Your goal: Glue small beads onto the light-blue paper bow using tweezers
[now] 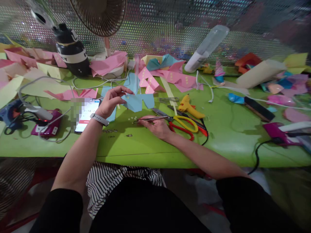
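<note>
My left hand (112,100) pinches the edge of a light blue cut paper piece (136,103), lifted a little off the green table. On its wrist is a pale watch band. Lower and to the right, my right hand (157,127) is closed round thin metal tweezers (155,118), whose tips point left. Close to the tips lie several tiny pale bits (132,118). Small metallic-looking pieces (110,131) sit in a row nearer the front edge, with a few more (129,135) beside them. Another blue paper sheet (112,116) lies partly under my left forearm.
Scissors with yellow handles (186,124), red-handled scissors (181,131) and a yellow glue gun (190,107) lie right of my right hand. A lit phone (87,116) is left. Behind stand a black bottle (73,53), a fan (99,14) and pink papers (150,79). Cables cross the green table (230,136).
</note>
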Demonstrator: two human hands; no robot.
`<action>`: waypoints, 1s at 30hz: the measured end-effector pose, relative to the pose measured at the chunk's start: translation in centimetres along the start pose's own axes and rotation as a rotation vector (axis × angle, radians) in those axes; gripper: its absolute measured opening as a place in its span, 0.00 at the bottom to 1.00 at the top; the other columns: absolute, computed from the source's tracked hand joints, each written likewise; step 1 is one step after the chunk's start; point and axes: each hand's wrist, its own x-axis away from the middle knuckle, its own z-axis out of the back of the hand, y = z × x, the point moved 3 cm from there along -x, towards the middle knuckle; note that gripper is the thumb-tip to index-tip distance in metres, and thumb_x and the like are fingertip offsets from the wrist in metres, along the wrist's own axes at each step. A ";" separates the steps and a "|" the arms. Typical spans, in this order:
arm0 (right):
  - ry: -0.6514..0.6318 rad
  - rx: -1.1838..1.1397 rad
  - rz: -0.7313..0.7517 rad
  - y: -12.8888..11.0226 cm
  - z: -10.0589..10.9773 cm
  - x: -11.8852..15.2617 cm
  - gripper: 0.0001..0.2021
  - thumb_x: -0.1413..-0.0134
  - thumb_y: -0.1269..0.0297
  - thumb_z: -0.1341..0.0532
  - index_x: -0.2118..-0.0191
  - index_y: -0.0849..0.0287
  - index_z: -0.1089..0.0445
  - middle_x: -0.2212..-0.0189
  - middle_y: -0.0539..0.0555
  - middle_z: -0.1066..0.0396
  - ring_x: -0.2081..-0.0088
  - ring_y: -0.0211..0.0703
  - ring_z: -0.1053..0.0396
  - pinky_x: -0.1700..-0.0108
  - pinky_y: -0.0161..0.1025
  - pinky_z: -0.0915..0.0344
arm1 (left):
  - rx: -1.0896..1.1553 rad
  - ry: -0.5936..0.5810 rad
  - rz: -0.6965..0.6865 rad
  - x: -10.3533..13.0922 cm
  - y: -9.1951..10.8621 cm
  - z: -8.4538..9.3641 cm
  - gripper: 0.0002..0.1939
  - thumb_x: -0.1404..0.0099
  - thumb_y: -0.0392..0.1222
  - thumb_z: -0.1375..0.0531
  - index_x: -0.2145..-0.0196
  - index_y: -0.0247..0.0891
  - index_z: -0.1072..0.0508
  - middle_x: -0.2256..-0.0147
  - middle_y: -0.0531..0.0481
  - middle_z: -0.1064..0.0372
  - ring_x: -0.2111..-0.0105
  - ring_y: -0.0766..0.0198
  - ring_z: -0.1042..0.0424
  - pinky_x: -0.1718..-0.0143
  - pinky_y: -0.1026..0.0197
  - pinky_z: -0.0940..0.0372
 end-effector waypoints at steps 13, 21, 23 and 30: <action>0.032 -0.205 -0.051 -0.3 -0.2 0.1 0.13 0.42 0.53 0.35 0.62 0.58 0.22 0.67 0.53 0.19 0.65 0.42 0.20 0.65 0.40 0.21 | 0.001 -0.014 0.012 -0.1 -0.5 0.4 0.15 0.53 0.33 0.39 0.64 0.36 0.24 0.62 0.48 0.24 0.66 0.64 0.27 0.69 0.66 0.32; 0.248 -0.436 -0.066 -2.9 2.5 0.1 0.11 0.44 0.54 0.32 0.63 0.57 0.22 0.70 0.51 0.20 0.69 0.41 0.20 0.67 0.38 0.22 | 0.017 -0.052 0.013 0.2 -0.1 -0.3 0.15 0.51 0.32 0.34 0.63 0.36 0.23 0.62 0.49 0.24 0.62 0.63 0.26 0.66 0.65 0.30; 0.332 -0.494 -0.137 -2.8 3.1 -0.2 0.13 0.46 0.51 0.32 0.65 0.57 0.22 0.72 0.51 0.20 0.71 0.41 0.21 0.69 0.37 0.23 | 0.004 -0.081 0.024 0.3 0.0 -1.0 0.15 0.51 0.32 0.33 0.62 0.36 0.23 0.62 0.48 0.24 0.63 0.63 0.25 0.65 0.65 0.30; 0.363 -0.644 -0.323 -2.1 3.3 -0.8 0.18 0.54 0.45 0.29 0.68 0.56 0.23 0.75 0.50 0.21 0.73 0.40 0.21 0.73 0.34 0.26 | -0.074 -0.239 0.041 0.8 -0.3 -3.6 0.11 0.47 0.34 0.33 0.64 0.36 0.24 0.67 0.49 0.26 0.66 0.65 0.27 0.62 0.64 0.32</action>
